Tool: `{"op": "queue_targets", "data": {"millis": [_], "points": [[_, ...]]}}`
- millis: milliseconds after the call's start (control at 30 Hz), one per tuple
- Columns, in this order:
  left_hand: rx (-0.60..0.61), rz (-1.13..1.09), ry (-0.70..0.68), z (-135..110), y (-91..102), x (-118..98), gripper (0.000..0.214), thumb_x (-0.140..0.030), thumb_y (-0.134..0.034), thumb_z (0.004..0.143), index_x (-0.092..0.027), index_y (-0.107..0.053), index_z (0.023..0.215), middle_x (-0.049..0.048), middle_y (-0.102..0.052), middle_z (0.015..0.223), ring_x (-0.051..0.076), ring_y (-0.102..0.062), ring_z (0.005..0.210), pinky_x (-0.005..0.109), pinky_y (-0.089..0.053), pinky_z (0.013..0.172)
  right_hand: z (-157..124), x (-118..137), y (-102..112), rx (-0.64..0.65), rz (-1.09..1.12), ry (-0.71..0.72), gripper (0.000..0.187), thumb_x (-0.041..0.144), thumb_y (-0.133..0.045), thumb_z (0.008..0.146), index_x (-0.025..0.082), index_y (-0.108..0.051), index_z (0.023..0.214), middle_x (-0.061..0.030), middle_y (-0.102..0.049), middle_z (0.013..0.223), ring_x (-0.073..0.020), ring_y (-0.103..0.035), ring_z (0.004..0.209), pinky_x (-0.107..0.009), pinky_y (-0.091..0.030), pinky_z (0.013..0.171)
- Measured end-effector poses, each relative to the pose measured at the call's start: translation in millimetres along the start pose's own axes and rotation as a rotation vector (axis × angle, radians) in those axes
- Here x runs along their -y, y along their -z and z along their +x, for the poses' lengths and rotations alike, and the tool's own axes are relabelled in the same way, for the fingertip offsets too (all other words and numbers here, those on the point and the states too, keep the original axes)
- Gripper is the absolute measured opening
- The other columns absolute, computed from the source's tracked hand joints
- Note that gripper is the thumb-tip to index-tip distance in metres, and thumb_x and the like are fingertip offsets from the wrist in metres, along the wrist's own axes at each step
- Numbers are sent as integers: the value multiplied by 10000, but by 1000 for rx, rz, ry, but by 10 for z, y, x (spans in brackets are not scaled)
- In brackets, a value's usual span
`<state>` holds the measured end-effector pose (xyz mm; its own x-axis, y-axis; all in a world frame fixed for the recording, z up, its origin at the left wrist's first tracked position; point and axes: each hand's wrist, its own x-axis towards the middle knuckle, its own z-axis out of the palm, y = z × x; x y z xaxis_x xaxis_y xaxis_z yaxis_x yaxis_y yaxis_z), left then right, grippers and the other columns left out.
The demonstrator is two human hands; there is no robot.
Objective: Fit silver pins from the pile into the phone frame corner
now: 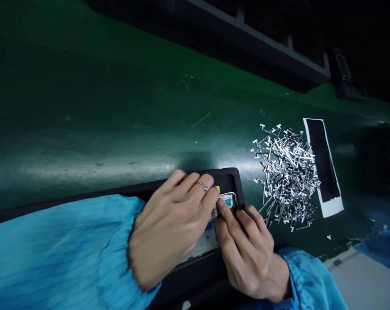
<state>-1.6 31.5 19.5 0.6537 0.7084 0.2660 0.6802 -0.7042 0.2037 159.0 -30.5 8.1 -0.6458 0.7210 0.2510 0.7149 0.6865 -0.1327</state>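
A phone frame (199, 248) with a silvery metal plate and exposed inner parts lies in a black tray (236, 176). My left hand (174, 215), with a ring on one finger, reaches over the frame with its fingers bent and closed. Its fingertips are hidden behind the knuckles. From the lower right, my right hand (248, 252) meets it at the frame's upper end, index fingertip and thumb close together. Whatever is between the fingers does not show. A yellow tab (218, 189) peeks out beside my left fingers.
Right of the tray, a loose pile of small silvery T-ended strips (287, 176) is spread on the green tabletop (133, 116). Beside it lies a white-edged black sheet (324, 159). A dark rack (262, 47) runs along the back. A blue sleeve (384, 249) shows at the right edge.
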Motion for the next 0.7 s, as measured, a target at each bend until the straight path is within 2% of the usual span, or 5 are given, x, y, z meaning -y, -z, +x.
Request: {"op": "queue_targets", "data": {"millis": [233, 433, 533, 700], "points": [[-27, 62, -18, 14, -14, -36, 340, -8, -238, 798, -102, -549, 698, 88, -554, 691, 198, -481, 598, 322, -396, 564, -13, -5, -10, -26, -13, 13, 296, 84, -319, 776, 21, -556, 942, -214, -504, 1139, -276, -510, 935, -415, -391, 827], [-47, 57, -9, 11, 0, -40, 364, -4, -216, 806, -95, -548, 689, 90, -554, 674, 201, -485, 588, 324, -407, 554, -21, -5, 0, 8, -18, 26, 301, 83, -323, 770, 12, -555, 949, -224, -495, 1144, -286, -510, 945, -423, -389, 830], [-31, 30, 8, 2, -17, -43, 374, -3, -207, 810, -97, -553, 705, 87, -557, 693, 196, -491, 614, 321, -407, 580, -13, -7, 1, 3, -11, 34, 298, 81, -319, 769, 10, -560, 929, -233, -497, 1137, -289, -514, 944, -421, -396, 821], [-108, -6, 68, -21, -57, -58, 370, -37, -215, 836, -98, -562, 724, 82, -540, 721, 203, -481, 680, 339, -396, 656, 3, -7, 3, -19, -4, 34, 297, 76, -311, 768, 10, -562, 913, -236, -501, 1129, -292, -510, 947, -419, -402, 808]]}}
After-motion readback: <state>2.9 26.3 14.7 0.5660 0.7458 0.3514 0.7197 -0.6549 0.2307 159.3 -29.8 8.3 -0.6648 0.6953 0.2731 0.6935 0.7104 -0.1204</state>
